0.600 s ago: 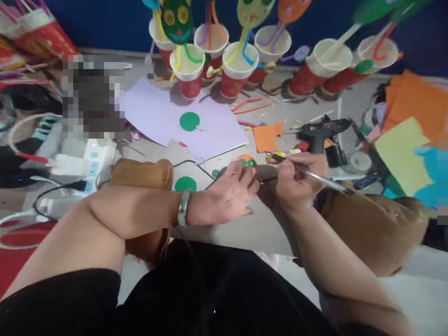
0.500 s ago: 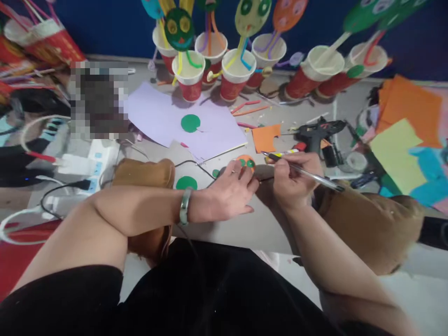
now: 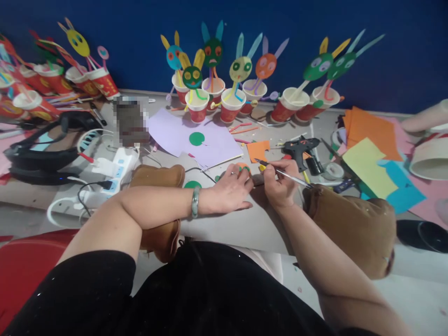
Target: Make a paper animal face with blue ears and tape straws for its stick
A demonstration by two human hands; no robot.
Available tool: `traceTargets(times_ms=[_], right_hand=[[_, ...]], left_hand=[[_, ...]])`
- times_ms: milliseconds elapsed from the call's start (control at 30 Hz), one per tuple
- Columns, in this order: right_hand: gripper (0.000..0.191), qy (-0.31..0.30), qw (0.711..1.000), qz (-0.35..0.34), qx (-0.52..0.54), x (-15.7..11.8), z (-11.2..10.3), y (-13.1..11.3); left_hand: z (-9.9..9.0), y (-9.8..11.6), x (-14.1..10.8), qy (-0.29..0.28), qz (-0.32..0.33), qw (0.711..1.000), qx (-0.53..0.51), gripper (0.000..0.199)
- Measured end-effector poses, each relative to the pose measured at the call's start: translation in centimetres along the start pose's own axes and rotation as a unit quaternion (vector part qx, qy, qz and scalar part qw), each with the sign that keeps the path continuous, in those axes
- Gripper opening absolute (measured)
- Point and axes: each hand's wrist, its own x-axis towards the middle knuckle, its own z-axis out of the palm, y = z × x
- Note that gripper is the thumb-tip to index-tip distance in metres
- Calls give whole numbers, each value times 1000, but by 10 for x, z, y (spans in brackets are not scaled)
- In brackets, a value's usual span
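My left hand [image 3: 229, 192] lies palm down on the table, its fingertips on a small orange disc [image 3: 244, 166] with green round pieces; the hand covers part of it. My right hand [image 3: 282, 184] grips a pen [image 3: 292, 177], its tip pointing left, above the table and just right of the disc. A green paper circle [image 3: 192, 185] lies beside my left wrist, partly hidden. Another green circle [image 3: 196, 138] rests on a sheet of purple paper [image 3: 168, 133]. Behind my right hand is an orange paper scrap [image 3: 258, 151].
Paper cups [image 3: 198, 112] with paper rabbit faces stand along the blue wall. A black glue gun [image 3: 301, 148] and coloured papers [image 3: 371, 168] lie to the right. At left are a power strip [image 3: 121, 170] and black headset [image 3: 42, 154]. Another person's arm [image 3: 427, 116] shows at far right.
The view has tilted up and shifted, showing more cups and wall. My left hand still rests on the orange disc, and my right hand still grips the pen close by.
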Motion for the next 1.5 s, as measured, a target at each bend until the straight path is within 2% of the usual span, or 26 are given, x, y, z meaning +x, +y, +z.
traceTargets(times_ms=[267, 433, 533, 767, 867, 967, 1067, 1167, 1233, 1400, 1500], right_hand=[[20, 6, 1000, -29, -1, 1, 2, -4], [26, -27, 999, -32, 27, 0, -2, -14], [29, -34, 998, -26, 53, -1, -3, -21], [31, -70, 996, -35, 45, -3, -5, -26], [30, -74, 995, -45, 42, -4, -5, -30], [30, -87, 994, -52, 51, -5, -8, -34], [42, -96, 991, -67, 58, -5, -13, -38], [49, -97, 991, -73, 57, -4, -16, -41], [48, -89, 992, -69, 49, -4, -17, -42], [26, -68, 996, -57, 26, -7, -17, -41], [24, -69, 995, -68, 19, -7, -18, -41]], left_hand=[[-9, -4, 9, 6, 35, 999, -37, 52], [-14, -6, 12, 15, 95, 992, -81, 42], [-18, -7, 11, 8, 110, 988, -110, 43], [-22, -4, 10, -10, 106, 981, -163, 37], [-22, -4, 9, -1, 86, 978, -191, 31], [-24, -5, 8, 7, 70, 971, -228, 40], [-28, -6, 7, 4, 79, 961, -266, 49], [-32, -5, 6, -2, 77, 958, -277, 45], [-34, -4, 5, -1, 66, 957, -281, 40], [-33, -7, 3, 36, 58, 941, -331, 18], [-33, -8, 2, 37, 65, 940, -333, 25]])
